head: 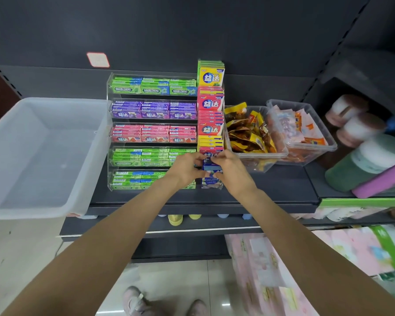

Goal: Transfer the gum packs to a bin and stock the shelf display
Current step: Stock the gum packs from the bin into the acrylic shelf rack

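Observation:
A clear tiered display on the dark shelf holds rows of green, purple and pink gum packs. Its right column stacks square yellow, red and blue packs. My left hand and my right hand meet at the lower part of that column, fingers curled round a stack of blue gum packs. An empty translucent bin sits at the left, partly overhanging the shelf edge.
Two clear tubs of snack sachets stand right of the display. Rolled goods and bottles crowd the far right. The shelf front edge runs below my hands; pink packages lie on the lower right.

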Tool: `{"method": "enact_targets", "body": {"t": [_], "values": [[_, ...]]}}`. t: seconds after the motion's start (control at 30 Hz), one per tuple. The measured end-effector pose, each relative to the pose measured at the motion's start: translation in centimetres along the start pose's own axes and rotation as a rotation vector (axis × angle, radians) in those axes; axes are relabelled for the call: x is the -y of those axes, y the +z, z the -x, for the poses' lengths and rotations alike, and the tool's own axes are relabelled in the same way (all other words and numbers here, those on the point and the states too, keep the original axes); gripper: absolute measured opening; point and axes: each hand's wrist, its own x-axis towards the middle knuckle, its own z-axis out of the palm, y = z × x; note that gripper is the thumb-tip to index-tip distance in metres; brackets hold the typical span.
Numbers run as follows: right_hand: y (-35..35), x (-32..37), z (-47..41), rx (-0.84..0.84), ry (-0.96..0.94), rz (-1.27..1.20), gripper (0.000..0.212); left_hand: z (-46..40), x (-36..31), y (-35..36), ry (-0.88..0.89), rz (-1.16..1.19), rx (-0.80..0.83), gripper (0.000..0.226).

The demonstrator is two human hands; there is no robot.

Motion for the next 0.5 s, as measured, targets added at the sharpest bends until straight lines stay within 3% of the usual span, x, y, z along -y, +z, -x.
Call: {"method": "enact_targets", "body": {"t": [0.5], "values": [[-0.8,0.3,0.8,-0.04,0.015,0.003,0.051,1.0,-0.7,-0.1,0.137,-0.379,-0.114,0.049]]}}
